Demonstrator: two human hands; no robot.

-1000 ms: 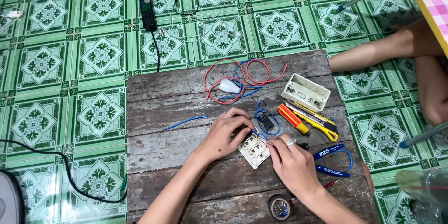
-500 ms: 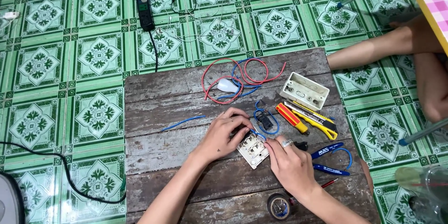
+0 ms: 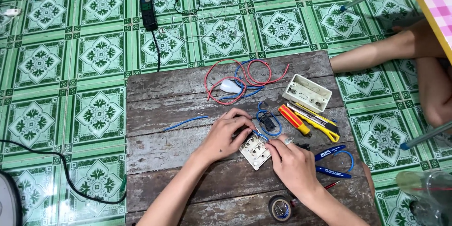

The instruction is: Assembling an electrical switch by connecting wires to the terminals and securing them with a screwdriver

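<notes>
Both hands meet over a white switch plate [image 3: 254,151] lying on the worn wooden bench [image 3: 169,113]. The left hand [image 3: 226,132] rests on the plate's upper edge, fingers curled together against it. The right hand [image 3: 293,164] pinches a blue wire [image 3: 274,123] at the plate's upper right corner. A red-handled screwdriver [image 3: 294,119] lies just beyond the plate, blue pliers [image 3: 332,162] to its right.

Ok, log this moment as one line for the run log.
left hand: steadies white switch plate | right hand: at plate's edge with blue wire | surface: wooden board | nearby: blue-handled pliers, tape roll
</notes>
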